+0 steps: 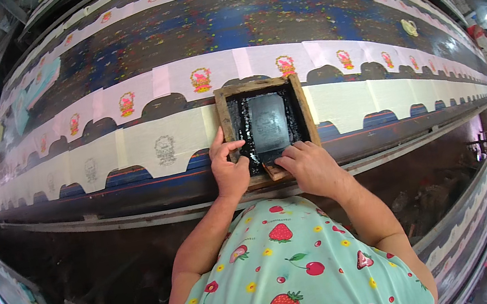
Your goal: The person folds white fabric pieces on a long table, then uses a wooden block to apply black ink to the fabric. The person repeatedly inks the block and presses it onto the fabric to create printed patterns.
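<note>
A wooden-framed printing screen (308, 108) lies on the long table, over a row of cream cloth pieces (184, 137). Black ink coats the inside edges of its mesh, around a greyish rectangle in the middle. My left hand (230, 165) is at the frame's left side, thumb and forefinger apart over the inked margin. At the near end of the screen my right hand (308, 166) grips a wooden-handled squeegee (275, 171), its fingers wrapped over the top. Left of the screen, the cream pieces carry dark printed motifs (165, 151).
Behind runs a row of pale pink cloth pieces (176, 80) with red and yellow prints. Farther back lies a light blue cloth (43, 84) at the left and a tape-like roll (409, 28) at the right. A metal rail (140, 219) edges the table's near side.
</note>
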Available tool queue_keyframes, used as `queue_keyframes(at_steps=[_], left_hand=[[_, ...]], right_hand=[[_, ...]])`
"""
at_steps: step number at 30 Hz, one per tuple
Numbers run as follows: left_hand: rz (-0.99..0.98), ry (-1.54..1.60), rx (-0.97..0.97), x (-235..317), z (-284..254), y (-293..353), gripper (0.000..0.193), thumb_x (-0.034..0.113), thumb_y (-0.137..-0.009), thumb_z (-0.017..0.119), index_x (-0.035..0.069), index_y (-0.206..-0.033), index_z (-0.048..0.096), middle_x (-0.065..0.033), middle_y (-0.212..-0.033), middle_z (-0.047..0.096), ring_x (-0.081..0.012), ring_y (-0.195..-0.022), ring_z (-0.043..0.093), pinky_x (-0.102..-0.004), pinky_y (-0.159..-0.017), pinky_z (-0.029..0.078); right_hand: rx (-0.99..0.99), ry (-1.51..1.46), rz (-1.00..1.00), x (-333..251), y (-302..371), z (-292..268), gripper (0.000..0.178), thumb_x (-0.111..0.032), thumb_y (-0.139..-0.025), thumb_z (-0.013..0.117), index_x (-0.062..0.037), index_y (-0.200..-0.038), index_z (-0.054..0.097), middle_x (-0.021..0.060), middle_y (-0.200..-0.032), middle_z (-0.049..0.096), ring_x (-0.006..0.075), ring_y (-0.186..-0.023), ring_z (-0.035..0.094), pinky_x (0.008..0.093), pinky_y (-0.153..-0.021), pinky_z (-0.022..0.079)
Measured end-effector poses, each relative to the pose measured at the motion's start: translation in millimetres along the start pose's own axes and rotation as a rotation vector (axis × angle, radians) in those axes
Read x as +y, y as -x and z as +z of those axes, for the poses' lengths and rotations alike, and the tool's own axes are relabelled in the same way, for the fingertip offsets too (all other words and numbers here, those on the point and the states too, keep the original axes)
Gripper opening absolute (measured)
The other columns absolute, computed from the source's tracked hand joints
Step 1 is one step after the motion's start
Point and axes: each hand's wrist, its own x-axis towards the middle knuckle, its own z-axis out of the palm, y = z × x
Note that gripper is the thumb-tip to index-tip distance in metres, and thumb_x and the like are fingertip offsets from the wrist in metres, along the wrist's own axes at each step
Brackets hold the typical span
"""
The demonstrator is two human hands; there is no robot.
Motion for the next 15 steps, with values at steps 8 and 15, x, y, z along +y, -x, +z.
queue_keyframes(at_steps=[8,15], left_hand=[[-0.024,-0.051,-0.040,-4.8,-1.7,-2.2,0.042,-0.011,-0.078,0.075,0.009,-0.114,0.083,-0.0278,-0.175,0.053,-0.0412,-0.162,0.052,-0.0466,-0.134,0.039],[-0.076,0.132,-0.004,-16.2,-2.5,-3.5,0.043,-0.009,-0.093,0.072,0.007,-0.132,0.079,-0.0256,-0.173,0.056,-0.0393,-0.160,0.054,-0.0467,-0.133,0.041]], right_hand=[[-0.148,-0.011,-0.030,72.4,-81.5,-22.0,0.033,0.000,-0.082,0.072,-0.0062,-0.112,0.085,0.0182,-0.115,0.079,0.0435,-0.114,0.076,0.0534,-0.101,0.061],[0.089,0.036,0.112,96.6,-133.1,-7.5,0.042,0.002,-0.091,0.067,-0.0106,-0.127,0.085,0.0171,-0.117,0.079,0.0414,-0.119,0.074,0.0535,-0.100,0.060]])
